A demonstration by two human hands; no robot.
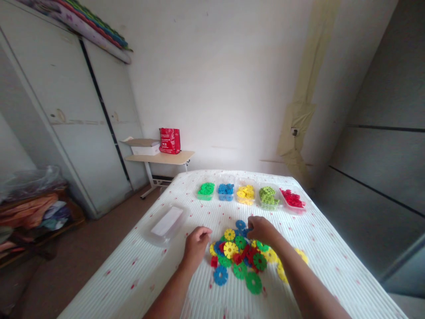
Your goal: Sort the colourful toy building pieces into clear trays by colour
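Observation:
A mixed pile of flower-shaped plastic discs [230, 250] in yellow, green and blue lies on the table, with small red blocks [214, 262] among them. Just left of this pile is my left hand [196, 244], its fingers curled together and no piece visible in them. My right hand [260, 229] reaches over the far right side of the pile. Its fingers are bent down and pinched beside blue pieces [241, 225]; whatever is between the fingertips is hidden. Several yellow discs [301, 255] lie on both sides of my right forearm.
Along the far side stand clear tubs of green [206, 189], blue [226, 191], yellow [245, 194], lime [268, 196] and red pieces [292, 199]. A clear plastic lid [165, 225] lies at left. Behind, a side table [172, 158] holds a red bag [170, 141].

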